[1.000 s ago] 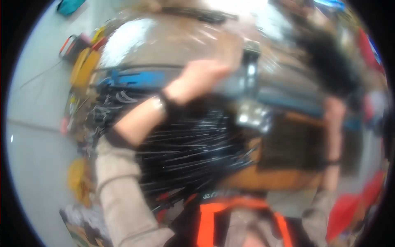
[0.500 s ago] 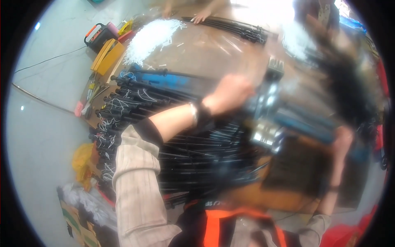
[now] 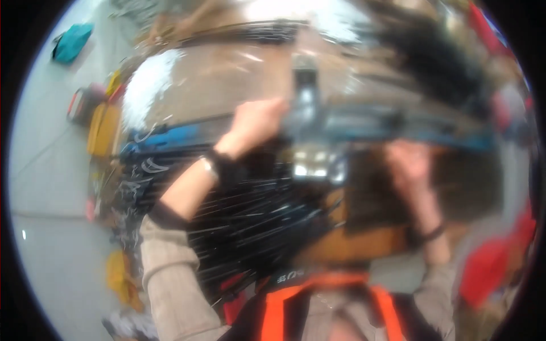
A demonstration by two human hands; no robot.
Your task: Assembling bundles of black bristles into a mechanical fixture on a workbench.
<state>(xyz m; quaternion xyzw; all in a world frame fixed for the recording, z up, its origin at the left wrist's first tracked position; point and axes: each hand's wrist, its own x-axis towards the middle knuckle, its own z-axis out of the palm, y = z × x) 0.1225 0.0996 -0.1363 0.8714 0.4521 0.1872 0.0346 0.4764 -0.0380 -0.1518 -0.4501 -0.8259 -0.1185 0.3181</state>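
Blur runs through the whole picture. My left hand (image 3: 259,122) is closed, knuckles up, beside a shiny metal fixture (image 3: 307,108) in the middle of the table; whatever its fingers hold is hidden. To the right, my right hand (image 3: 410,165) lies just below a long grey-blue bar (image 3: 392,122) that runs rightward from the fixture. Its fingers are too smeared to read. Under my left forearm spreads a dense row of thin black rods (image 3: 227,221), with white strings at their left ends. A bright metal block (image 3: 318,165) sits below the fixture.
A pile of small white pieces (image 3: 148,88) lies at the far left, another (image 3: 335,23) at the back. Black rods (image 3: 244,33) lie along the far edge. A dark bundle (image 3: 438,62) fills the back right. A yellow box (image 3: 103,129) stands left; a red item (image 3: 489,267) right.
The view has swung, so the table and fixture sit further left. My right hand now appears nearer the fixture, below the bar. My left hand stays closed by the fixture.
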